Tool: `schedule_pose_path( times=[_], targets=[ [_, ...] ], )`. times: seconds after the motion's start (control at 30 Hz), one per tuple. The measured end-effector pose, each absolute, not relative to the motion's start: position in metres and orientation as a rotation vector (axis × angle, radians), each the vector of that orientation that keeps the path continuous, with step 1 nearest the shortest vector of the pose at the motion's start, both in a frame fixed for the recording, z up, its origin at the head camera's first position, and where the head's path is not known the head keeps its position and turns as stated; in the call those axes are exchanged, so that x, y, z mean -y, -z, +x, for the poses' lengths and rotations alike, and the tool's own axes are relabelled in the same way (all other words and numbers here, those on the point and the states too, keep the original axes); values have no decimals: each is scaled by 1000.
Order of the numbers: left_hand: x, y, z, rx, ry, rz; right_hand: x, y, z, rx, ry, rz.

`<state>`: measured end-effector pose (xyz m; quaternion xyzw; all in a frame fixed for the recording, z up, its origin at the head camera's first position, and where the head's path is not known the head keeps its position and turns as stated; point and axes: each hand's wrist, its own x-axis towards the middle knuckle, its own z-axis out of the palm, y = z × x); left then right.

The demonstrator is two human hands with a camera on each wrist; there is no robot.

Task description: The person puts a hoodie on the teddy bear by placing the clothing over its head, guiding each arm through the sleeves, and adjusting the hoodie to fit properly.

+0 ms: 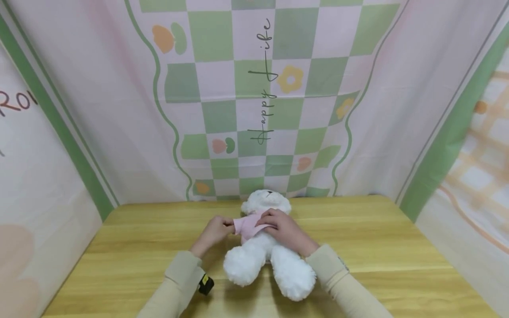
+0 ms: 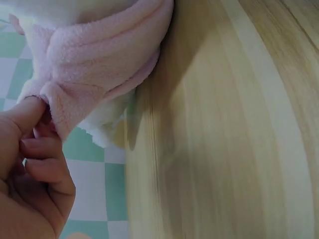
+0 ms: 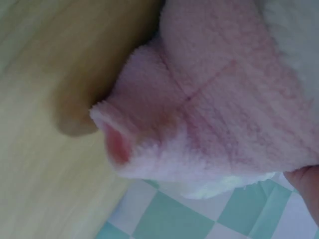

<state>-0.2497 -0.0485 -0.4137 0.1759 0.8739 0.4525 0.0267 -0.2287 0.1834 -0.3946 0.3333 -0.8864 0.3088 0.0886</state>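
Observation:
A white plush bear [image 1: 292,274] lies on the wooden table, its legs toward me and its head at the far side. It wears a fuzzy pink top [image 1: 248,226]. With thumb and fingers, my left hand [image 1: 218,227] pinches the end of the top's sleeve [image 2: 67,107] on the left. Over the bear's chest, my right hand [image 1: 284,227] grips the front of the top. A sleeve [image 3: 144,134] with a hollow-looking opening shows in the right wrist view, where only a bit of that hand appears at the right edge.
The wooden table [image 1: 139,256] ends at a hanging cloth [image 1: 214,79] with green and white checks and "Happy Life" lettering. More cloth hangs at both sides. A small black and yellow object [image 1: 206,284] is at my left cuff.

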Motion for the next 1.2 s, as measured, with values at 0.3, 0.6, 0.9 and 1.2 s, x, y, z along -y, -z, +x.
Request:
schedule_pose_path(
  times=[0.3,0.6,0.9,1.2],
  targets=[
    [43,413,-248,-2780,-1327,525,-183,397,-231,2600,-897,1055],
    [39,410,-247,-2644,-1372,505,-185,394,-232,2547,-813,1172],
    [47,415,-253,-2829,-1380,368,-193,396,-232,2562,-870,1170],
    [44,408,-249,-2993,-1241,554,-193,398,-230,2574,-951,1061]
  ],
)
